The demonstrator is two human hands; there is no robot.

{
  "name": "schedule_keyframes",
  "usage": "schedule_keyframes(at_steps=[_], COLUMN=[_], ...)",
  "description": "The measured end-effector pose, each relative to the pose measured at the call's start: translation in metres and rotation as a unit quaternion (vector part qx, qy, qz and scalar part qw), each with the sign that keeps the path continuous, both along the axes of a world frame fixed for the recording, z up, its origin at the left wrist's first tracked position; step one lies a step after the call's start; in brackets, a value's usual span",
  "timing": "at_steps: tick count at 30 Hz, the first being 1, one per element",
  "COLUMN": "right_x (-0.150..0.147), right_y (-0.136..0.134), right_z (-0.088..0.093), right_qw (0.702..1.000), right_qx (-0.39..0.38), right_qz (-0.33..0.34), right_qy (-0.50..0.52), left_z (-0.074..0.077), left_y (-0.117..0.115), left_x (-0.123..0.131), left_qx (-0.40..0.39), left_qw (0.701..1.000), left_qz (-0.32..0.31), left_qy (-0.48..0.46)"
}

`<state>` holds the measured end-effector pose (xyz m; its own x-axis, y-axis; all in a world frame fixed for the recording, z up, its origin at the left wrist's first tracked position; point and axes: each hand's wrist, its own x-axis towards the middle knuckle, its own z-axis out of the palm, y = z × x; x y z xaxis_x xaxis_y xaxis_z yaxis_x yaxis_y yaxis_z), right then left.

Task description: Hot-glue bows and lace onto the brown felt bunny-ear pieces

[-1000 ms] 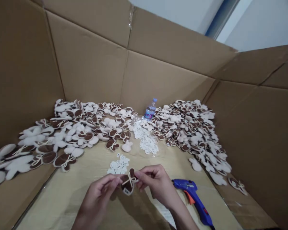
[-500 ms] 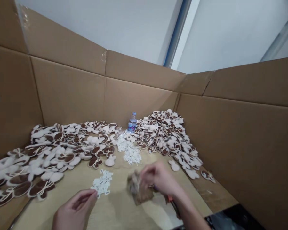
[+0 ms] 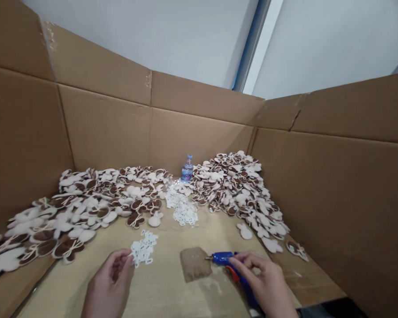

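Observation:
A blue hot glue gun (image 3: 223, 258) with an orange trigger lies on the table, its metal tip over the edge of a brown square pad (image 3: 195, 264). My right hand (image 3: 263, 278) is closed at the gun's rear, thumb and fingers on its body. Farther left, my left hand (image 3: 109, 280) has its fingertips pinched together beside a small pile of white plastic pieces (image 3: 143, 248). Whatever those fingertips may hold is hidden.
Brown-and-white bunny-shaped plush pieces form heaps on the left (image 3: 96, 203) and right (image 3: 235, 185). More white plastic pieces (image 3: 184, 210) lie in front of a water bottle (image 3: 187, 170). Tall cardboard walls (image 3: 199, 119) enclose the table (image 3: 162, 291).
My right hand has moved from above the brown pad rightward to the glue gun. The pad now lies uncovered. My left hand stays pinched by the small white pile; the view has shifted slightly.

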<state>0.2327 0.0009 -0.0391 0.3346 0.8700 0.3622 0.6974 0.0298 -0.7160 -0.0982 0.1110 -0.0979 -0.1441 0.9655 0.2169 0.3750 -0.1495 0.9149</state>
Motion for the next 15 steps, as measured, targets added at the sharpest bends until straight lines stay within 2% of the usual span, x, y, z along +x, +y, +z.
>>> schedule_keyframes(at_steps=[5, 10, 15], right_x=[0.036, 0.049, 0.045], right_y=[-0.014, -0.01, -0.001], right_z=[-0.026, -0.047, -0.05], right_qw=[0.994, 0.975, 0.952], right_qx=[-0.078, -0.216, -0.296], right_qz=[-0.059, -0.008, 0.01], right_qy=[-0.048, -0.052, -0.074], left_z=[0.004, 0.006, 0.012], left_y=[-0.005, -0.008, -0.011], left_x=[0.002, 0.003, 0.007], left_qx=[0.014, 0.016, 0.027], left_qw=[1.0, 0.999, 0.997], left_qz=[-0.004, -0.003, -0.004], left_qy=[0.02, 0.049, 0.07])
